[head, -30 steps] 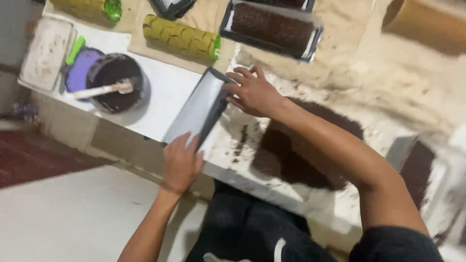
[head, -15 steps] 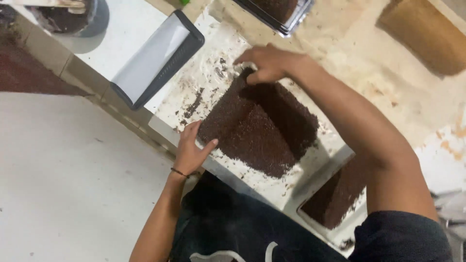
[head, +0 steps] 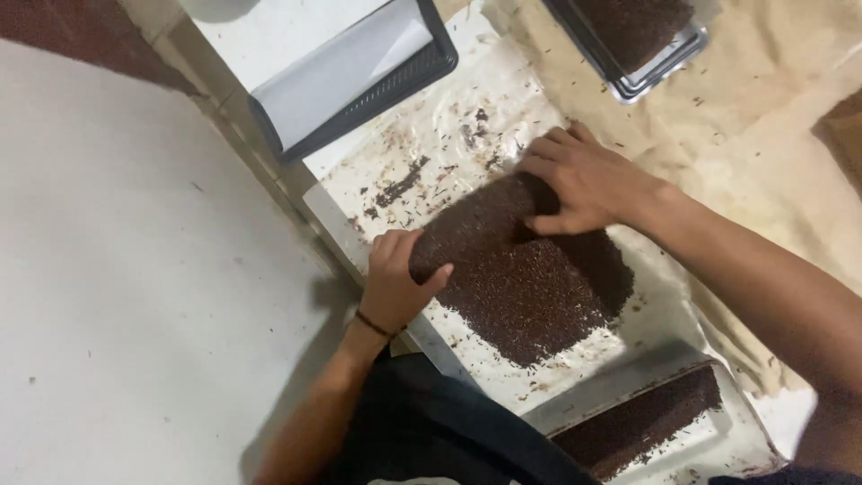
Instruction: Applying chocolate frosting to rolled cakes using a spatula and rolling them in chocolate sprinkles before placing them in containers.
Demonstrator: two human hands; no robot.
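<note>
— What do the hands have hold of?

— Both are curled over the rolled edge of a dark brown sponge sheet (head: pixel 525 283) coated in chocolate sprinkles. The left hand (head: pixel 395 278) cups the near end of the roll, thumb pressed into it; the right hand (head: pixel 584 180) grips the far end, fingers (head: pixel 548 148) bent over the top. Neither is fully closed, both are wrapped round the roll.

— And where does the sheet lie?

— On a white paper-lined tray (head: pixel 359 216) at the front edge of the worktop, just before the person's body. The rolled part sits toward the tray's far-left end; the flat part spreads back toward the right.

— How far along would you judge it?

— Barely begun, I'd say: one turn is formed, most of the sheet lies flat and unrolled. Crumbs (head: pixel 400 184) dot the bare paper beyond the roll.

— Anything else about?

— A black tray with white paper (head: pixel 359 76) at the far-left edge, a dark slab in a tin (head: pixel 642 31) at the far side, and another brown slab (head: pixel 637 422) at the near-right corner.
</note>
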